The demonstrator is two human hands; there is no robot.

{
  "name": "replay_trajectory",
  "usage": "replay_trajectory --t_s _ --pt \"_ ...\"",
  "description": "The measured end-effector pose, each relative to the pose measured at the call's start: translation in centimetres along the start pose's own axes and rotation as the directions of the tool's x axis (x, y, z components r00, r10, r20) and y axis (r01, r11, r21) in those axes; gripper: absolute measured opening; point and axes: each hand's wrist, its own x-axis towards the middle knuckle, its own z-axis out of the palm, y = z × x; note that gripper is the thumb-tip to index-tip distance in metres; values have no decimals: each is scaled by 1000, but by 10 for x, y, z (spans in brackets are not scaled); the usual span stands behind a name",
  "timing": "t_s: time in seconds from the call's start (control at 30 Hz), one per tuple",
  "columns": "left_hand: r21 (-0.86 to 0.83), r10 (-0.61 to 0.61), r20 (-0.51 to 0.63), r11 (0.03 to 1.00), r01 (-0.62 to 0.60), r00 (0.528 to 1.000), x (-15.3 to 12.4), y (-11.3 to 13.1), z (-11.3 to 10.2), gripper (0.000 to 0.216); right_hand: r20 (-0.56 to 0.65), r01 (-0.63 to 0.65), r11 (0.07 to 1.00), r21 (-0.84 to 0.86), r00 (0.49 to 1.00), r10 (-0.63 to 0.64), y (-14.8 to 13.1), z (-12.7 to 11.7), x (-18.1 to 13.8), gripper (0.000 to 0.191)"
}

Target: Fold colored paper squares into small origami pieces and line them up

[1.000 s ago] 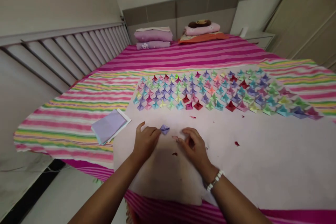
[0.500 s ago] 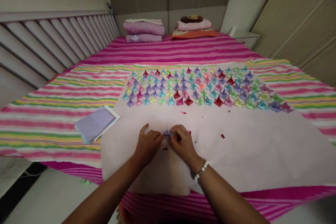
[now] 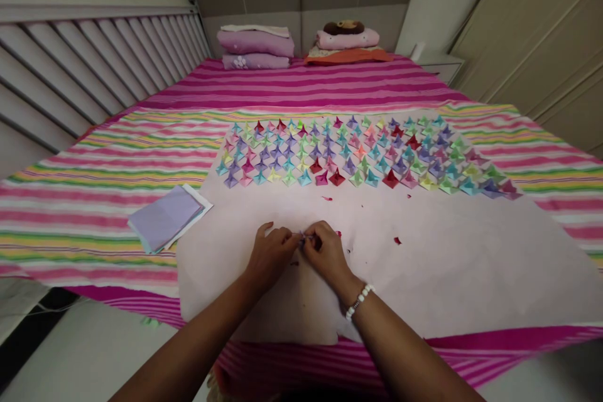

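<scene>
A small purple folded paper piece (image 3: pixel 302 237) is pinched between my two hands, mostly covered by the fingertips. My left hand (image 3: pixel 273 252) grips its left side, thumb and fingers pressed together, with one finger raised. On the other side, my right hand (image 3: pixel 326 252) closes thumb and forefinger on it; a white bead bracelet (image 3: pixel 360 301) circles that wrist. Both hands are just over a large pale paper sheet (image 3: pixel 424 270). Beyond them, rows of small colourful folded paper pieces (image 3: pixel 325 154) stand on the sheet's far part.
To the left lies a stack of coloured paper (image 3: pixel 167 217), purple on top. Small red scraps (image 3: pixel 397 240) are scattered on the sheet. Striped bedding (image 3: pixel 94 191) lies beneath. Folded purple bedding (image 3: pixel 255 44) and a pink folded pile (image 3: pixel 347 39) are by the headboard (image 3: pixel 301 6).
The purple paper piece has turned or been squeezed narrower between my fingertips, so less of it shows. Both hands stay nearly in place; the view has shifted slightly.
</scene>
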Motion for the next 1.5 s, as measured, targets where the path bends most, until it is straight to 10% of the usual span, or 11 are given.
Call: replay_trajectory --t_s 1.5 --pt "-44 -9 132 999 15 991 5 5 -1 27 3 -49 999 -8 999 49 1 1 0 13"
